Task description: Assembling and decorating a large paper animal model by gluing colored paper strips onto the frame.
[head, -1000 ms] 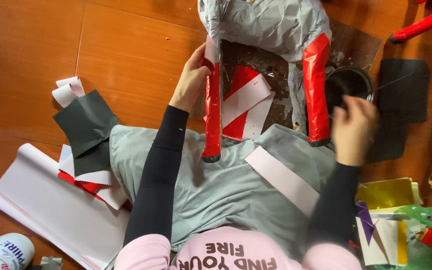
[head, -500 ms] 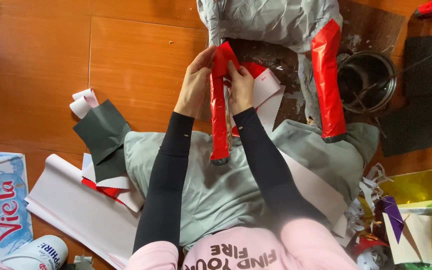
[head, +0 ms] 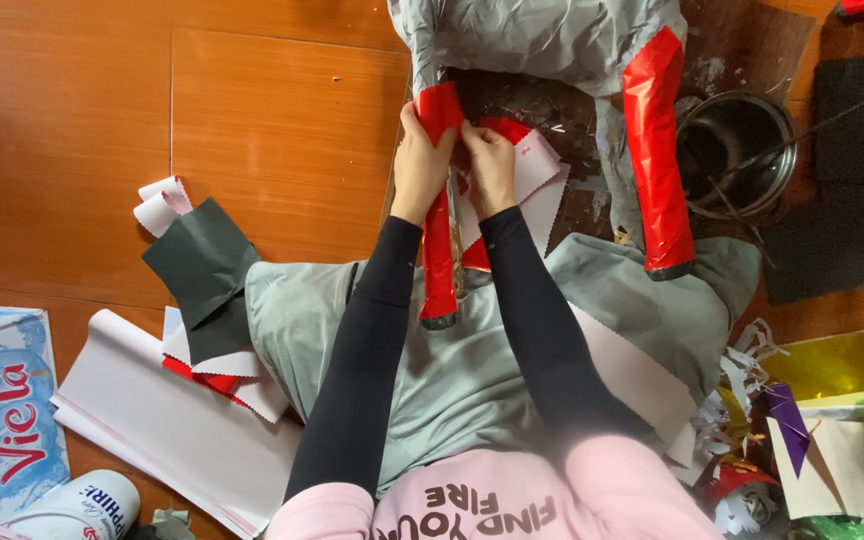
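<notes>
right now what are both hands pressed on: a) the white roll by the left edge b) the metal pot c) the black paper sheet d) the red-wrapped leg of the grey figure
d: the left hand and right hand both grip the top of the red-wrapped leg of the grey figure, while the metal pot and black paper sheet lie untouched to either side.

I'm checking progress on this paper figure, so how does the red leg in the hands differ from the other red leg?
The left red leg is gripped near its top by the left hand and right hand; the right red leg is untouched. The left red leg looks thinner, the right red leg wider. The left one hangs nearly straight, the right one slants a little. Both are glossy red, dark-tipped, and join the grey body.
</notes>
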